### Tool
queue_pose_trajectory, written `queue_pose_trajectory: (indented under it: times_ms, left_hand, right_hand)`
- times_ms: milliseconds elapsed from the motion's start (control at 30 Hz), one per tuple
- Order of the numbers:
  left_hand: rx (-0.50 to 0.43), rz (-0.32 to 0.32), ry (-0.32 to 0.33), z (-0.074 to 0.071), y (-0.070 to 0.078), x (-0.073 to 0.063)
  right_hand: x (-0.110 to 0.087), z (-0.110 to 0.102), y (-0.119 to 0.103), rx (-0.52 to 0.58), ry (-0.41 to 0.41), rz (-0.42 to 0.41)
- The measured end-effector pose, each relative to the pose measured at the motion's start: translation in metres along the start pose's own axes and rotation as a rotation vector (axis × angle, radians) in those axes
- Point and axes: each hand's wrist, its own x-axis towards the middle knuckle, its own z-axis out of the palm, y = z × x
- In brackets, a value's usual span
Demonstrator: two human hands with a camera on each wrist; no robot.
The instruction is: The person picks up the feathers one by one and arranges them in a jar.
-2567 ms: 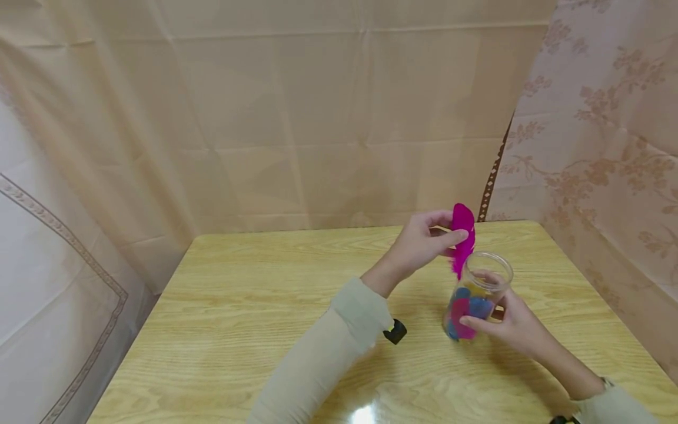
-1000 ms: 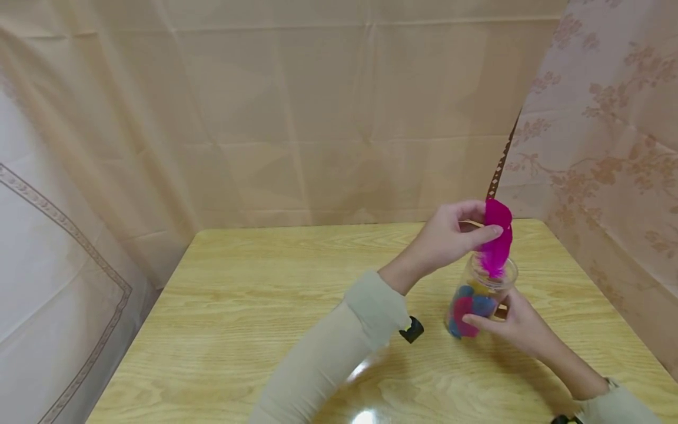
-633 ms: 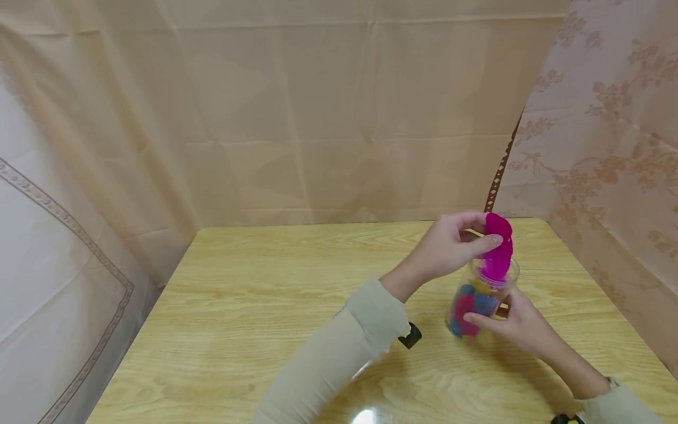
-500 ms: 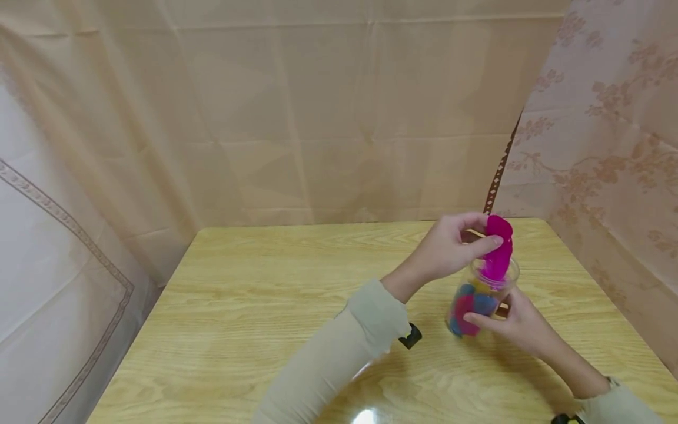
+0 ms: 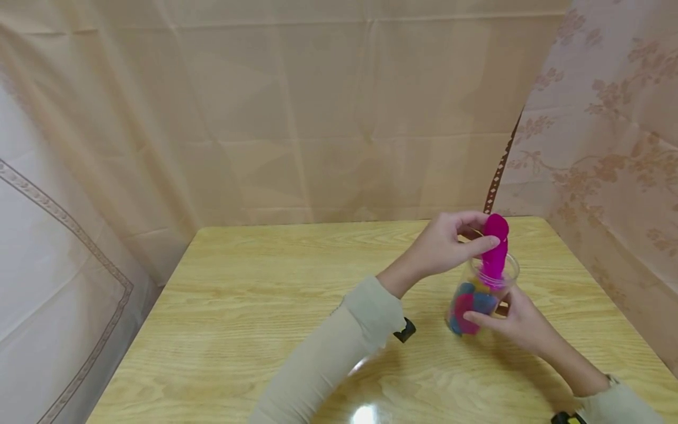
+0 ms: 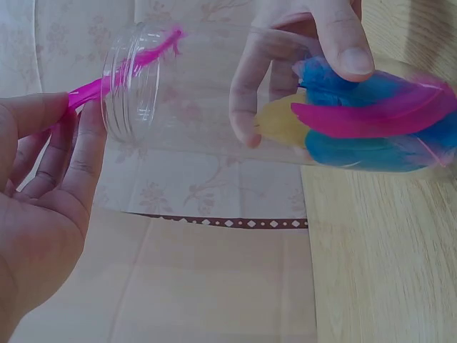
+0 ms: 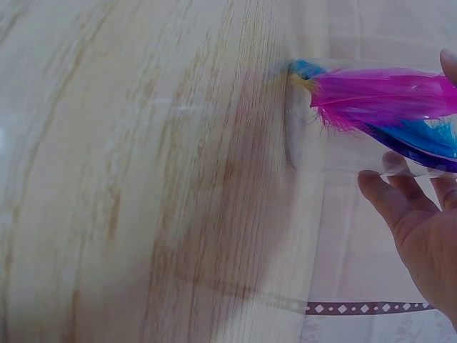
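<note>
A magenta feather (image 5: 495, 253) is pinched between the thumb and fingers of my left hand (image 5: 447, 244). Its lower end dips through the mouth of a clear jar (image 5: 512, 272), and in the left wrist view the fluffy tip (image 6: 168, 46) shows inside the neck. My right hand (image 5: 521, 321) grips the jar around its lower side, thumb in front. Inside the jar lie several feathers: blue (image 6: 357, 150), yellow (image 6: 282, 121) and pink (image 6: 371, 118). The right wrist view shows pink feathers (image 7: 385, 93) near the jar's base, with fingers (image 7: 385, 196) against the wall.
The jar stands toward the right side of a wood-grain table (image 5: 254, 306). A beige cloth (image 5: 318, 118) hangs behind the table, and a floral cloth (image 5: 620, 147) hangs on the right. Black wrist-camera pieces (image 5: 405, 331) show at the cuffs.
My left hand has moved right and brought the magenta feather from beside the jar to over its mouth, then lowered its end inside. My right hand has kept its grip on the jar.
</note>
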Motion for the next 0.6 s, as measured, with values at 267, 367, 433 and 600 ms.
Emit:
queue_pose_trajectory:
  times_ms: [267, 367, 433, 600]
  left_hand:
    - [0.181, 0.056, -0.038, 0.0006, 0.0022, 0.0002]
    - [0.259, 0.075, -0.057, 0.0012, 0.004, -0.0002]
    - [0.285, 0.083, -0.062, 0.0016, 0.0049, -0.0002]
    - [0.292, 0.068, -0.056, 0.0022, 0.0067, -0.0008]
  right_hand:
    - [-0.0007, -0.0009, 0.0025, -0.002, -0.015, 0.003]
    - [-0.0008, -0.0011, 0.0031, -0.008, -0.013, -0.006]
    - [-0.0011, -0.0012, 0.003, -0.013, -0.013, -0.004]
    - [-0.0016, -0.002, 0.0015, -0.022, -0.018, 0.008]
